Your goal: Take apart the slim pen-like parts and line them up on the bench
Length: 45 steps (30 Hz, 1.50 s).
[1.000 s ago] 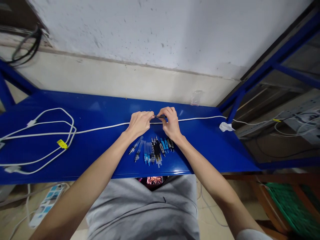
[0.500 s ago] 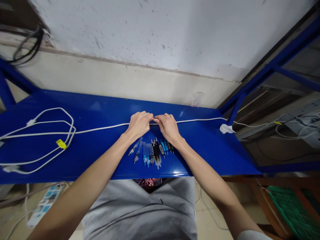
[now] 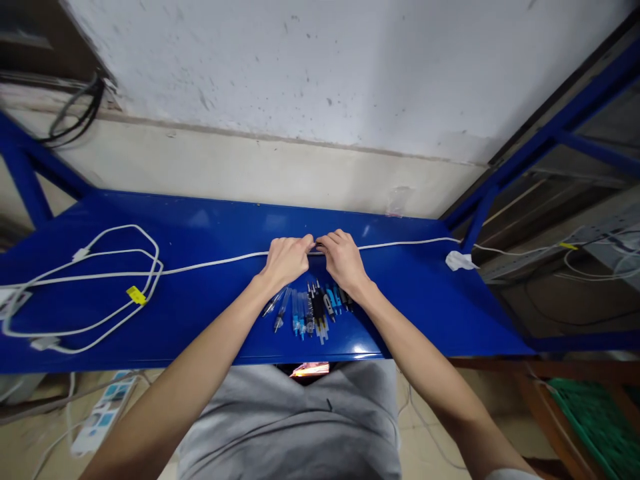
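Observation:
My left hand (image 3: pixel 289 259) and my right hand (image 3: pixel 344 261) are close together over the blue table (image 3: pixel 200 307), fingers curled in and closed. A small dark bit shows at the right fingertips, too small to name; whatever the left fingers pinch is hidden. Behind and beneath the hands passes a white cable (image 3: pixel 220 262). Just nearer to me lies a row of pen parts: clear barrels (image 3: pixel 283 308), clear and blue barrels (image 3: pixel 299 313), black-gripped refills (image 3: pixel 319 307) with metal tips, and grey, blue and black pieces (image 3: pixel 334 300) at the right, partly beside my right wrist.
Looped white cable (image 3: pixel 159 267) with a yellow tag (image 3: pixel 135 295) covers the table's left side. A crumpled white tissue (image 3: pixel 460 261) lies at the right by the blue frame (image 3: pixel 479 217). The wall (image 3: pixel 280 160) rises behind. Below left is a power strip (image 3: pixel 103 417).
My fingertips have parted slightly from where they met, and a dark bit now shows at the right ones. The whole view has shifted a little; the pen parts lie as before.

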Tool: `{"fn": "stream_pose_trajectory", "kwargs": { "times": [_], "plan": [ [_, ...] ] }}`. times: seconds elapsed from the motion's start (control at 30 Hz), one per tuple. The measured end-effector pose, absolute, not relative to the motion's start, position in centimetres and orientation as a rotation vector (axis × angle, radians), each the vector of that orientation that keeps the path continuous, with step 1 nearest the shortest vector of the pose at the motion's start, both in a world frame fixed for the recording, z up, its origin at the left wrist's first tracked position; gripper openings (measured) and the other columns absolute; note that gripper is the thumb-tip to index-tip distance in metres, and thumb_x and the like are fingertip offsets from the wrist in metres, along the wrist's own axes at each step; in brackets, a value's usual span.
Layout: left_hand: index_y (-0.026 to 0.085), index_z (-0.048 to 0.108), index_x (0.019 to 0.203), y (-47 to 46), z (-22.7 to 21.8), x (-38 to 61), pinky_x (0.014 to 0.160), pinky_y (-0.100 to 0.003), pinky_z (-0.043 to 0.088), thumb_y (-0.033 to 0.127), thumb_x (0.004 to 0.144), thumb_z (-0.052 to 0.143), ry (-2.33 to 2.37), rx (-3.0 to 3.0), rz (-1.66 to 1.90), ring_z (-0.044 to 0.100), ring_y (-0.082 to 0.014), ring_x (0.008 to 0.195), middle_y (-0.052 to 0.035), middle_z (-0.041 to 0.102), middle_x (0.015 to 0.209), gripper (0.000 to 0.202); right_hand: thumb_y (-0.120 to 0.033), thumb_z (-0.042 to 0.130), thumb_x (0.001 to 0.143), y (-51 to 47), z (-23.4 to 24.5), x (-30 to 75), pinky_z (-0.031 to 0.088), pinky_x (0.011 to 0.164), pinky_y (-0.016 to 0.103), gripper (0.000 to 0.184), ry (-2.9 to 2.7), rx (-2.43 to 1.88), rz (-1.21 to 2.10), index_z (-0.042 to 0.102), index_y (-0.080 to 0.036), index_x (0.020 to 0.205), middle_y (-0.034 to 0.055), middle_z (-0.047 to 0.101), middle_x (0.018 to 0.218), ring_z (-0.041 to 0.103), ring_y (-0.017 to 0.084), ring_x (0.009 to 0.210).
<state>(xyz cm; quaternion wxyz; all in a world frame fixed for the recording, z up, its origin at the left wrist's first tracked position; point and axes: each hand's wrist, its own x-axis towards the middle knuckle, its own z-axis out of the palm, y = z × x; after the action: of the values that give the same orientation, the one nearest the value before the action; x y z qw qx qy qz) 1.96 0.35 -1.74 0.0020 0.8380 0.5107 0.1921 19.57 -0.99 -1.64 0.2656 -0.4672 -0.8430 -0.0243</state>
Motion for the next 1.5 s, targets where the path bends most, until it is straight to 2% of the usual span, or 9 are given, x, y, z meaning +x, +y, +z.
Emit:
{"fn": "stream_pose_trajectory", "kwargs": {
  "times": [0.2, 0.37, 0.5, 0.6, 0.73, 0.9, 1.2, 1.4, 1.5],
  "plan": [
    [0.025, 0.066, 0.108, 0.1, -2.0, 2.1, 0.064, -0.031, 0.037, 0.013, 0.095, 0.043, 1.484, 2.653, 0.619, 0.071, -0.0240, 0.083, -0.0065, 0.078, 0.093, 0.029, 0.003, 0.039, 0.089, -0.9, -2.0, 20.1, 0.040, 0.085, 0.041, 0.035, -2.184, -1.296, -0.145, 0.065, -0.020, 0.092, 0.0096, 0.067, 0.089, 0.051, 0.028, 0.094],
    [0.023, 0.069, 0.110, 0.6, -2.6, 1.5, 0.081, -0.034, 0.046, 0.016, 0.100, 0.044, 1.369, 2.693, 0.800, 0.067, -0.0234, 0.097, -0.0061, 0.075, 0.098, 0.028, 0.007, 0.034, 0.086, -1.1, -2.0, 20.0, 0.038, 0.077, 0.038, 0.040, -2.208, -1.410, -0.164, 0.061, -0.019, 0.099, 0.0095, 0.065, 0.088, 0.051, 0.028, 0.085],
    [0.021, 0.066, 0.121, 0.8, -2.7, 1.1, 0.085, -0.036, 0.045, 0.010, 0.098, 0.041, 1.347, 2.704, 0.880, 0.064, -0.0234, 0.100, -0.0075, 0.072, 0.104, 0.035, -0.012, 0.039, 0.103, -1.2, -1.8, 19.7, 0.041, 0.080, 0.038, 0.024, -2.330, -1.309, -0.155, 0.062, -0.018, 0.111, 0.0119, 0.064, 0.101, 0.053, 0.028, 0.092],
    [0.021, 0.066, 0.119, 0.5, -2.4, 1.2, 0.082, -0.038, 0.043, 0.013, 0.100, 0.039, 1.361, 2.744, 0.835, 0.061, -0.0249, 0.101, -0.0090, 0.069, 0.105, 0.034, -0.028, 0.039, 0.109, -1.1, -1.7, 19.8, 0.042, 0.081, 0.038, 0.027, -2.315, -1.310, -0.167, 0.065, -0.018, 0.110, 0.0113, 0.063, 0.098, 0.053, 0.027, 0.091],
    [0.022, 0.066, 0.097, 0.1, -1.9, 1.6, 0.080, -0.039, 0.040, 0.031, 0.105, 0.040, 1.414, 2.753, 0.802, 0.058, -0.0254, 0.096, -0.0082, 0.065, 0.097, 0.029, -0.026, 0.039, 0.108, -1.1, -1.6, 20.3, 0.040, 0.078, 0.037, 0.030, -2.322, -1.301, -0.171, 0.068, -0.020, 0.103, 0.0094, 0.063, 0.092, 0.052, 0.025, 0.087],
    [0.022, 0.062, 0.081, 0.6, -1.7, 0.6, 0.076, -0.039, 0.036, 0.022, 0.103, 0.038, 1.637, 2.620, 0.977, 0.055, -0.0239, 0.087, -0.0068, 0.064, 0.086, 0.032, -0.022, 0.042, 0.105, -0.6, -0.9, 22.6, 0.039, 0.077, 0.036, 0.028, -2.081, -1.309, -0.172, 0.067, -0.021, 0.095, 0.0082, 0.063, 0.088, 0.053, 0.025, 0.087],
    [0.022, 0.059, 0.077, 1.2, -1.9, -0.8, 0.077, -0.036, 0.037, 0.022, 0.101, 0.042, 1.744, 2.496, 1.070, 0.056, -0.0233, 0.088, -0.0050, 0.062, 0.082, 0.030, -0.040, 0.044, 0.106, -1.6, 0.1, 22.9, 0.043, 0.069, 0.031, 0.036, -1.892, -1.179, 0.167, 0.066, -0.021, 0.085, 0.0054, 0.068, 0.082, 0.057, 0.018, 0.071],
    [0.022, 0.061, 0.080, 1.3, -2.1, -0.6, 0.079, -0.036, 0.040, 0.025, 0.102, 0.043, 1.781, 2.412, 1.093, 0.059, -0.0244, 0.093, -0.0054, 0.064, 0.085, 0.028, -0.053, 0.043, 0.105, -2.9, -0.5, 21.2, 0.029, 0.055, 0.028, 0.053, -1.995, -1.221, 0.263, 0.066, -0.019, 0.072, -0.0012, 0.054, 0.055, 0.039, 0.011, 0.048],
    [0.022, 0.062, 0.081, 1.3, -2.1, -0.5, 0.080, -0.036, 0.041, 0.026, 0.102, 0.043, 1.762, 2.394, 1.092, 0.059, -0.0243, 0.094, -0.0056, 0.065, 0.086, 0.028, -0.053, 0.044, 0.105, -2.7, -0.8, 21.1, 0.032, 0.058, 0.027, 0.051, -2.147, -1.151, 0.398, 0.070, -0.019, 0.078, -0.0006, 0.059, 0.060, 0.048, 0.012, 0.052]
  ]
}}
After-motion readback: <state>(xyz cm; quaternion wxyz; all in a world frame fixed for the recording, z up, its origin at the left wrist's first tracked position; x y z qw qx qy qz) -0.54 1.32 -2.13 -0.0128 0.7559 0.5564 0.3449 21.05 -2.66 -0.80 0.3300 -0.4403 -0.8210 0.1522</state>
